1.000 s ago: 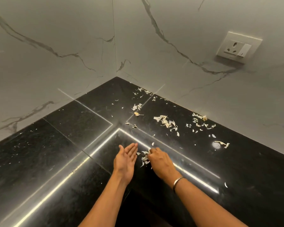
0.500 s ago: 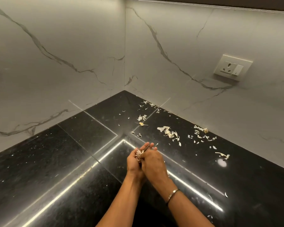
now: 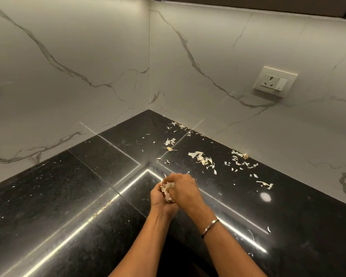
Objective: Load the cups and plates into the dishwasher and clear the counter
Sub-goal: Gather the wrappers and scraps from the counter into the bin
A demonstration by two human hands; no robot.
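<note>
Closely, peels clasped between left hand, right hand

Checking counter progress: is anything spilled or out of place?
Yes. Pale dry peelings lie scattered over the black counter, toward its back corner and right side. The left hand and right hand hold a gathered clump.

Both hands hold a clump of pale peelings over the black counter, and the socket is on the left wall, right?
No: the head view shows the socket on the right wall. The left hand and right hand do hold peelings over the black counter.
</note>
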